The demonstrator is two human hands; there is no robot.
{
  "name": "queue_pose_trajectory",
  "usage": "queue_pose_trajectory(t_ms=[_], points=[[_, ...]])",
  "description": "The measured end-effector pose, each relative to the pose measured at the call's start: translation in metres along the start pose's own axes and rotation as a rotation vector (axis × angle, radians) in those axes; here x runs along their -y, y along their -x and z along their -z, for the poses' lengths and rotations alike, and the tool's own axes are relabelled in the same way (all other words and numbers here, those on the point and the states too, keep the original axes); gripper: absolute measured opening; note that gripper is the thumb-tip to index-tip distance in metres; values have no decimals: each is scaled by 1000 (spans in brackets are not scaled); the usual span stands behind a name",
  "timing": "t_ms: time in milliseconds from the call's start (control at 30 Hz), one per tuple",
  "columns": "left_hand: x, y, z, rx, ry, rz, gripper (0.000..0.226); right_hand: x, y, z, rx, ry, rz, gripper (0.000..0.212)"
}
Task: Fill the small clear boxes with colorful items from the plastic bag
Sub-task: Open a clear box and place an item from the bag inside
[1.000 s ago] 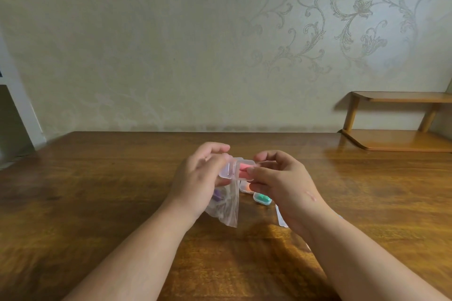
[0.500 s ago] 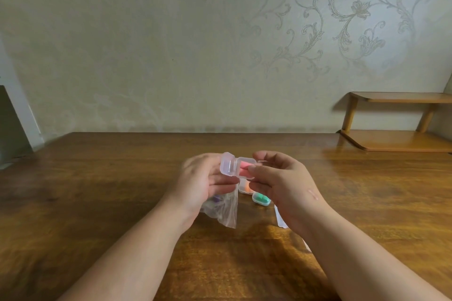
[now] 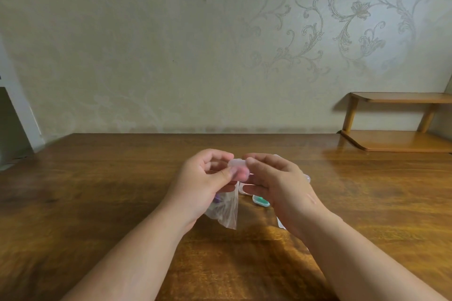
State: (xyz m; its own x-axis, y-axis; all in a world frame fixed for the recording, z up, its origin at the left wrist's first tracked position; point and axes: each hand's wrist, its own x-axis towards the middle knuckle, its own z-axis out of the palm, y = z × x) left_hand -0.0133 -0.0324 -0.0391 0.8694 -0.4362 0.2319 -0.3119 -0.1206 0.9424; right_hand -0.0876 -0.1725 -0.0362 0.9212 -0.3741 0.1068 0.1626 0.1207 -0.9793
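A small clear box (image 3: pixel 238 169) with a pink item inside is held above the wooden table (image 3: pixel 97 190) between both hands. My left hand (image 3: pixel 203 186) pinches its left side with thumb and fingers, and the clear plastic bag (image 3: pixel 226 212) hangs below that hand with purple items in it. My right hand (image 3: pixel 276 186) pinches the box's right side. On the table behind the hands lie a box with a green item (image 3: pixel 261 200) and another with an orange item (image 3: pixel 243 189), partly hidden.
A wooden two-tier shelf (image 3: pixel 396 139) stands at the back right against the patterned wall. A clear object (image 3: pixel 307 178) peeks out past my right hand. Another clear piece (image 3: pixel 280 223) lies under my right wrist.
The box's lid stood open half a second ago; now it is folded down over the pink item. My left thumb and fingers have moved onto the box.
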Motion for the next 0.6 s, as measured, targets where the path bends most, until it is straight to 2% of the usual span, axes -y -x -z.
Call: queue_pose_trajectory(t_ms=[133, 267, 367, 500, 600], points=[[-1, 2, -2, -41, -93, -91, 17, 0, -3, 4, -151, 318, 70, 9], [0, -1, 0, -193, -286, -159, 15, 8, -13, 22, -332, 352, 95, 9], [4, -3, 2, -227, -413, -162, 17, 10, -19, 37, -436, 405, 119, 8], [7, -5, 8, -205, -555, -152, 29, 5, -23, 46, -423, 566, 32, 11], [9, -10, 15, -209, -619, 2, 41, 2, -24, 46, -418, 701, 1, 23]])
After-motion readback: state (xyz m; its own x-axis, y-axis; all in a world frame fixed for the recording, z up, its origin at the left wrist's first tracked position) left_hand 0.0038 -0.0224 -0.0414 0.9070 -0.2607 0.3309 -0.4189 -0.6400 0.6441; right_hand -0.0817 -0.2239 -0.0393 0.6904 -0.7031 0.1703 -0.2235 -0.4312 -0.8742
